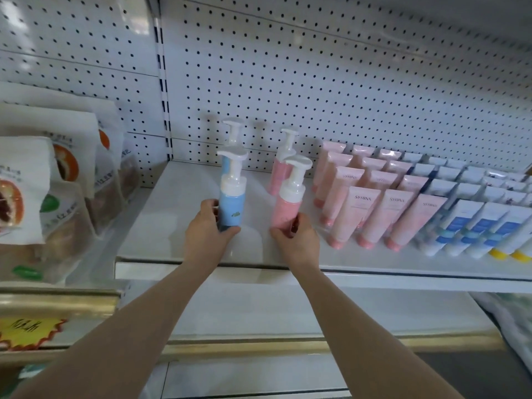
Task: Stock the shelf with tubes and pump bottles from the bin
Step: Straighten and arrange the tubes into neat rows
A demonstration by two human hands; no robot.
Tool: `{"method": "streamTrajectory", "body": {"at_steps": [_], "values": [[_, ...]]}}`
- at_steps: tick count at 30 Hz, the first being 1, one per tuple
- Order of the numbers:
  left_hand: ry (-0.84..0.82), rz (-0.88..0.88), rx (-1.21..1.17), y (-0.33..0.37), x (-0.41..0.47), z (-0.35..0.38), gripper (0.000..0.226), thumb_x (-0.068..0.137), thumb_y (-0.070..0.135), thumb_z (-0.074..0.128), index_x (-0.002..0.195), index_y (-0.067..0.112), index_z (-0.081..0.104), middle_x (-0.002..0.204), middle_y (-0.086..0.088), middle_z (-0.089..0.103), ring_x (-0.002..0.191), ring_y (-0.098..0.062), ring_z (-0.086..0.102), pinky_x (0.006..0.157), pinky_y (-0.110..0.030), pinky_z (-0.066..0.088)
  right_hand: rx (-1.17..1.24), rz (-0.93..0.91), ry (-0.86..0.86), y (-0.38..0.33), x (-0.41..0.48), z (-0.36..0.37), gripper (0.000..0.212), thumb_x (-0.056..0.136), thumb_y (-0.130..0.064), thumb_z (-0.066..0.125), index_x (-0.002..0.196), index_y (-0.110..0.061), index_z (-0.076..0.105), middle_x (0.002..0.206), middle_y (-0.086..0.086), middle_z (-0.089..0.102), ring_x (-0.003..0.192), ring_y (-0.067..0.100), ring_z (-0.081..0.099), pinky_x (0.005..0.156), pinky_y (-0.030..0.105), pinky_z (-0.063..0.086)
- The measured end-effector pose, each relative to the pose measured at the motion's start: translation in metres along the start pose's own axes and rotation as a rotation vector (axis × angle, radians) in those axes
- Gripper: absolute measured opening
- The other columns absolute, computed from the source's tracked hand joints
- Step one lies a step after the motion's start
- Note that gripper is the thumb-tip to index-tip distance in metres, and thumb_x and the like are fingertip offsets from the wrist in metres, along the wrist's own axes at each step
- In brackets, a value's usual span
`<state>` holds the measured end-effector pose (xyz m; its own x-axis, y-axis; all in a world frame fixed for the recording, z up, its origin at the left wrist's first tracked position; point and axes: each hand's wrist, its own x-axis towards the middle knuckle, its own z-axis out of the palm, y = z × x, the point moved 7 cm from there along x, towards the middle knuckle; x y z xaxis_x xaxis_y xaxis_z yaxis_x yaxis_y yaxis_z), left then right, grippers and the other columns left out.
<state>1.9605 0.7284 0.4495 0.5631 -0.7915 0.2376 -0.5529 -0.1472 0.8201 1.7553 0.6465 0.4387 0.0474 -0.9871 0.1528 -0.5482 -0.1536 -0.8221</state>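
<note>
1. Pump bottles fill both hands. The left grip [207, 223] wraps the lower body of a blue pump bottle [231, 203], with the thumb curled under its base end. The right grip [293, 234] clasps the bottom of a pink pump bottle [286, 207]. Each grip is closed round its load, so neither is free.
2. Both bottles have their long axis running toward 12 o'clock, pump heads up. The blue one is close to upright, while the pink one leans its head toward 1 o'clock. Their bases sit low over the shelf [172, 214]; I cannot tell whether they touch it.
3. A rear blue bottle [233, 133] stands at 12 o'clock from the held blue one, just behind it. A rear pink bottle [280, 171] stands at about 12 o'clock from the held pink one. Each held bottle thus lines up with its own colour, so the set-down looks like a short drop. The pink one probably needs straightening first.
4. Pink tubes [374, 214] lie at 3 o'clock from the right grip, near it. White-and-blue tubes [475, 226] lie beyond them. Snack bags [57, 182] stand well apart at 9 o'clock from the left grip.
5. No bin is in view.
</note>
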Motion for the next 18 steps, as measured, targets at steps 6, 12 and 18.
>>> {"method": "streamTrajectory", "body": {"at_steps": [6,12,18], "values": [[-0.002,-0.032,-0.009,-0.003,0.012,0.002,0.058,0.077,0.020,0.078,0.125,0.012,0.047,0.113,-0.004,0.067,0.099,-0.027,0.063,0.074,-0.028,0.039,0.016,0.018,0.012,-0.004,0.009,-0.007,0.040,0.076,-0.027,0.077,0.107,-0.016,0.053,0.097,0.000,0.067,0.090,0.022,0.063,0.078,0.032,0.049],[0.000,-0.024,-0.001,-0.006,0.015,0.005,0.056,0.080,0.020,0.076,0.127,0.013,0.047,0.115,-0.004,0.066,0.099,-0.027,0.062,0.076,-0.029,0.040,0.025,0.016,0.006,-0.007,0.016,-0.004,0.042,0.076,-0.028,0.078,0.109,-0.016,0.053,0.097,-0.003,0.066,0.090,0.019,0.061,0.079,0.032,0.048],[0.027,-0.033,0.003,-0.005,0.014,0.004,0.054,0.078,0.022,0.078,0.123,0.014,0.048,0.108,-0.002,0.067,0.097,-0.026,0.062,0.074,-0.029,0.039,0.035,0.017,0.007,-0.006,0.020,-0.003,0.043,0.077,-0.027,0.079,0.110,-0.015,0.054,0.096,-0.004,0.065,0.089,0.018,0.060,0.078,0.031,0.047]]}}
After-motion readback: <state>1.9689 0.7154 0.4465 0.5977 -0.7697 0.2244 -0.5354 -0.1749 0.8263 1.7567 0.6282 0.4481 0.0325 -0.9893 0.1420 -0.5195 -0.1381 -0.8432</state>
